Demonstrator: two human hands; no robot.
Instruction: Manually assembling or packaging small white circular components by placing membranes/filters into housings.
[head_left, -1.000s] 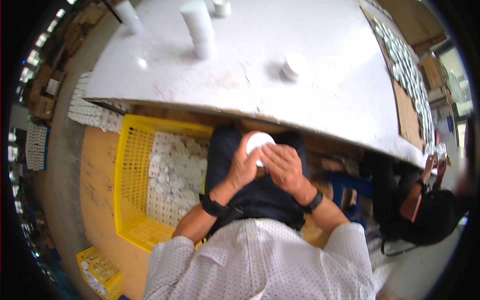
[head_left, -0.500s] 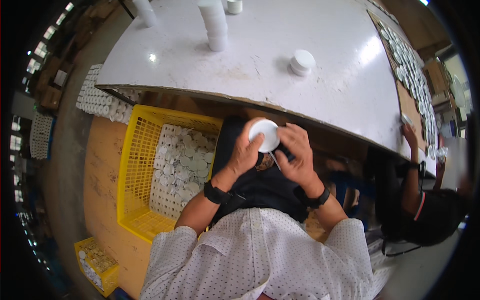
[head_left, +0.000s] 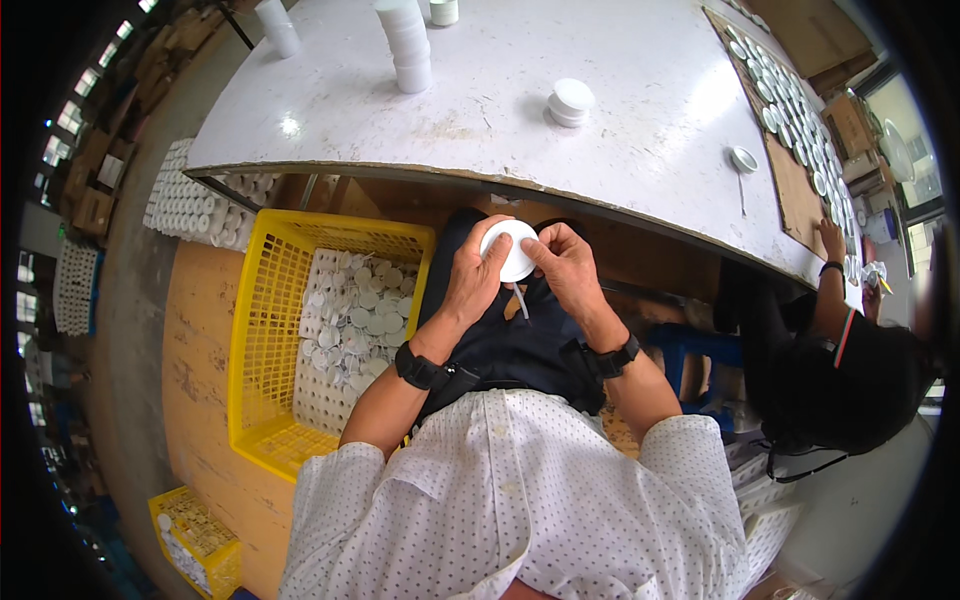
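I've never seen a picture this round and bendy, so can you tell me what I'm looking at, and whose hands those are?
The camera sits on a person's head and looks down, so the edges bend. The two arms coming up from the bottom are that person's own. The left hand and right hand together hold a small white round lid over the lap. Beside the left knee stands a yellow crate full of white lids. Ahead is a white table with a stack of white jars and a closed white jar. At the right, another person works at a board of lids.
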